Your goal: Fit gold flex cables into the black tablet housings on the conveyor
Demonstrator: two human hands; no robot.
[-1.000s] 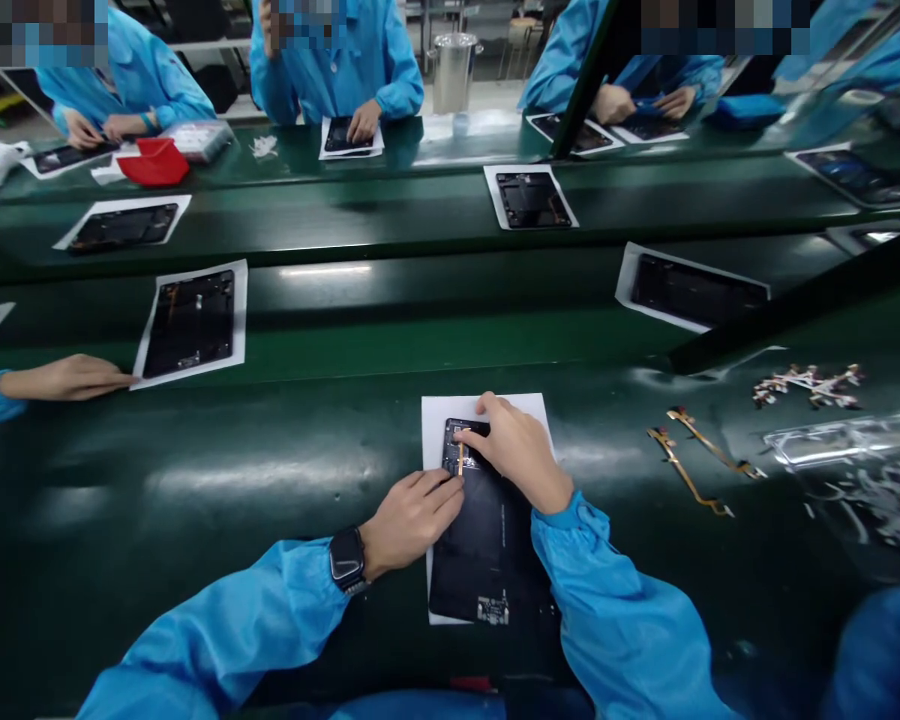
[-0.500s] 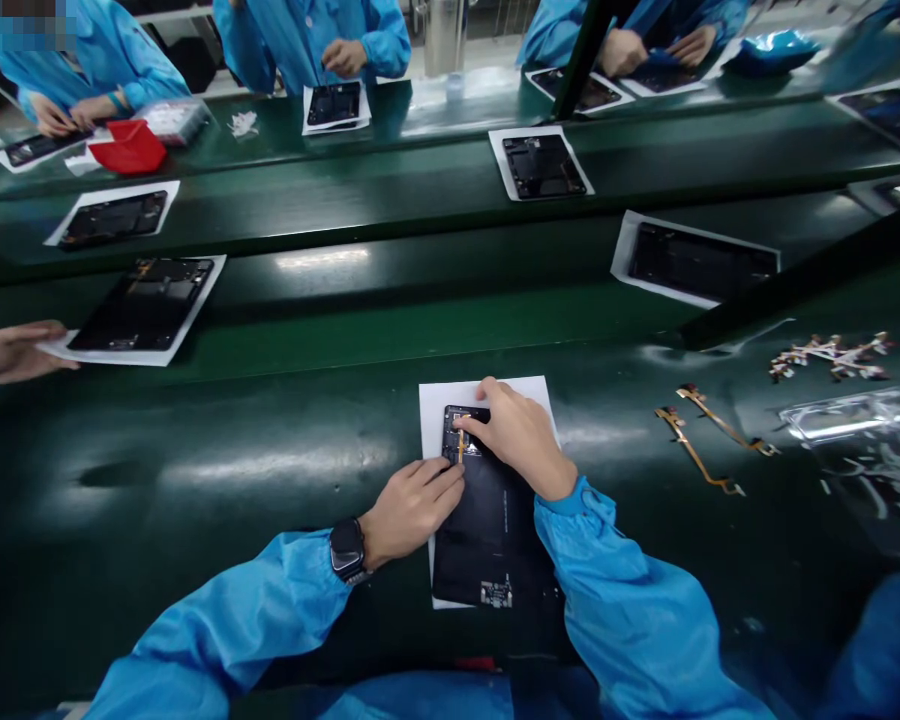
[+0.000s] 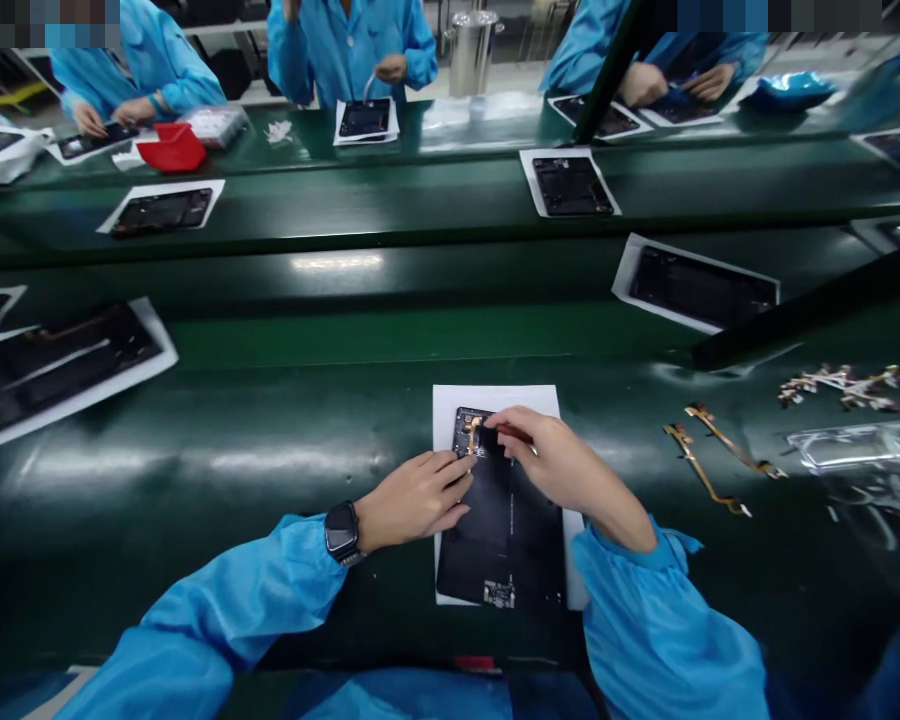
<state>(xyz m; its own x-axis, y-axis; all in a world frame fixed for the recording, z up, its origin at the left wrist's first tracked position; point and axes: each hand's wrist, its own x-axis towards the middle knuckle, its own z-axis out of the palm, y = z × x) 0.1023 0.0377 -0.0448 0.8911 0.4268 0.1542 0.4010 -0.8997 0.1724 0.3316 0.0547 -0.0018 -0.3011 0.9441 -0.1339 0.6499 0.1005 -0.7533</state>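
An opened tablet [image 3: 499,525], black inside, lies on a white sheet [image 3: 446,395] in front of me. Near its top left runs a short orange flex cable [image 3: 473,436]. My left hand [image 3: 420,495] rests on the tablet's left side, fingers stretched out and tips by the cable's lower end, thumb apart. Over the upper right part is my right hand [image 3: 562,465], its fingers bent and drawn together close to the cable's top. Whatever its fingers hold is too small or hidden to name. A small circuit board [image 3: 499,593] shows at the tablet's bottom.
Two loose flex cables [image 3: 709,470] lie to the right, near a pile of small cabled parts [image 3: 840,387] and a clear plastic tray [image 3: 862,445]. Another opened tablet [image 3: 67,365] is at left. Several more lie beyond. A dark post [image 3: 810,310] slants across the right. Co-workers sit opposite.
My right hand has drawn back to the right, fingers now curled together. My left hand stays by the cable. The left-hand tablet and its sheet have come nearer and turned; the view has shifted.
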